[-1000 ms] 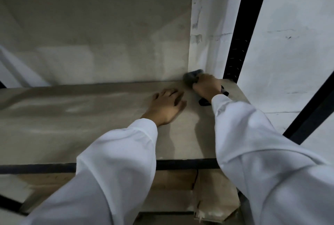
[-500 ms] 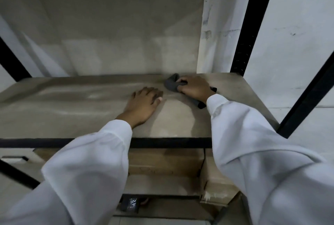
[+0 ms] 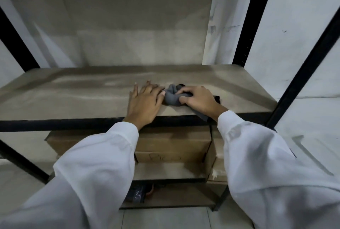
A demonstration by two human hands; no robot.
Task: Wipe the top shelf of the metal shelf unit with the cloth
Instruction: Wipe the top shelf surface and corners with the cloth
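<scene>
The top shelf (image 3: 73, 98) is a dusty tan board in a black metal frame, seen from above. A bunched dark grey cloth (image 3: 172, 96) lies on it near the middle, toward the front edge. My right hand (image 3: 199, 99) presses down on the cloth with its fingers curled into it; a tail of cloth trails under my wrist over the front rail. My left hand (image 3: 144, 101) lies flat on the board just left of the cloth, fingers spread, fingertips touching the bundle.
Black uprights (image 3: 253, 17) stand at the right rear and right front, another (image 3: 16, 37) at the left rear. Cardboard boxes (image 3: 173, 146) fill the shelf below. A wall stands close behind and to the right.
My right hand has dragged the cloth from the back right corner leftward and toward the front edge. My left hand has slid nearer the front too. The camera has pulled back.
</scene>
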